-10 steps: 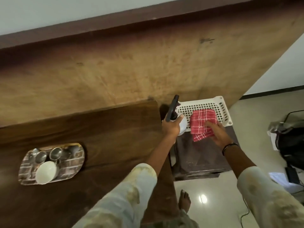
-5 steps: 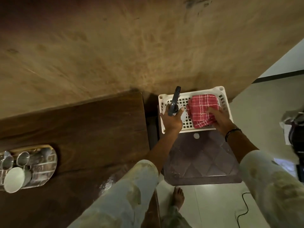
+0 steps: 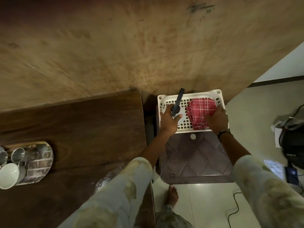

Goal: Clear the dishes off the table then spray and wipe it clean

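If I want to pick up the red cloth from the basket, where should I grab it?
Pinch the red checked cloth along its near folded edge, coming from above. It lies flat and folded in the white basket, so the rim blocks the sides. The right hand rests on that edge.

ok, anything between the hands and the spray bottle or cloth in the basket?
Nothing visible. The left hand already grips the spray bottle, and the right hand rests on the red checked cloth, both inside the white basket beside the table.
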Demonstrator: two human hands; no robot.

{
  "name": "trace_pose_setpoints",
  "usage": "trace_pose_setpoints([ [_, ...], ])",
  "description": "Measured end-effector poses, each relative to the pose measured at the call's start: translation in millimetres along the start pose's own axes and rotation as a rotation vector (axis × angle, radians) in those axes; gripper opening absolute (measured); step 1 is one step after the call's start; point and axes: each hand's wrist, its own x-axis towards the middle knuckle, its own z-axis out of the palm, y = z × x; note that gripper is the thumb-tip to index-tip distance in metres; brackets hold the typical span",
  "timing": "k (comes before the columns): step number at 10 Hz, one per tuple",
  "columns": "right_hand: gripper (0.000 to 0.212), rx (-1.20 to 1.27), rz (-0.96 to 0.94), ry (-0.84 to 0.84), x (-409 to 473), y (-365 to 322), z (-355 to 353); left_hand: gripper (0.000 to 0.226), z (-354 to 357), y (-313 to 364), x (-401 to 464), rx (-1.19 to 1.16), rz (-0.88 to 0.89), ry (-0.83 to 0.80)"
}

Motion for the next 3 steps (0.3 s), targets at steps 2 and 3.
trace_pose_setpoints([
  [2, 0.055, -0.079, -0.297, 0.1, -51.9, -10.3, -4.3, 0.06, -39.0, -15.1, -24.6, 0.118, 0.046, -0.041],
  [3, 0.043, -0.074, -0.357, 0.115, -96.0, -25.3, 7.9, 0.046, -68.8, -29.2, -54.8, 0.147, 0.052, -0.012],
])
